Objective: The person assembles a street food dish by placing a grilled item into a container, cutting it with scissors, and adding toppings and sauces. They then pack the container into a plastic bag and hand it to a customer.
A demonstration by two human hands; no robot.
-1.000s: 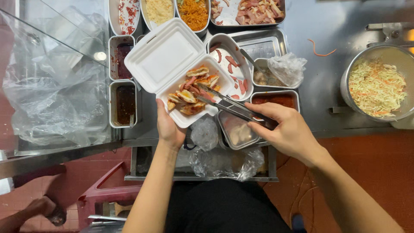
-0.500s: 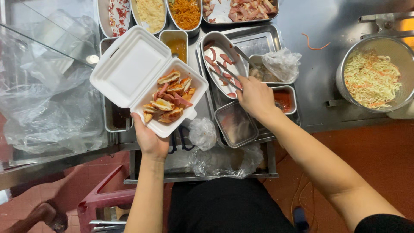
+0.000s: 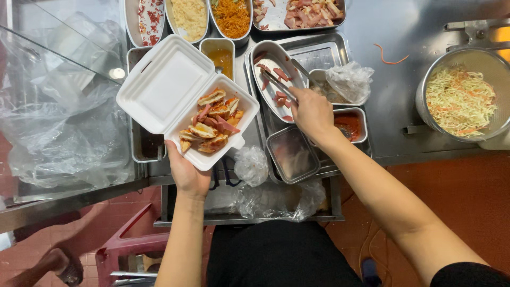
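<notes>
Two hands are in view, both belonging to the person wearing the camera. The left hand (image 3: 187,172), at lower centre-left of the frame, is closed under the bottom edge of a white foam box (image 3: 183,98) and holds it up from below. The box is open, its lid folded back toward the upper left, and its tray is filled with sliced meat and golden pieces (image 3: 211,121).

The right hand (image 3: 312,112), right of centre, is closed on a pair of metal tongs (image 3: 279,85). The tong tips point to the upper left and reach into an oval metal tray (image 3: 268,58) holding a few red meat slices (image 3: 280,74). Whether the tips grip a slice cannot be told.

Just right of the tray sits a small metal tin with a crumpled plastic bag (image 3: 349,81) on it. Below the right hand are a tin of red sauce (image 3: 351,125) and a covered square tin (image 3: 291,155). Along the top edge of the frame stand dishes of rice (image 3: 187,18), shredded orange vegetable (image 3: 232,17) and chopped meat (image 3: 303,13). At far right, on the steel surface (image 3: 390,95), stands a round pot of shredded cabbage (image 3: 460,101).
</notes>
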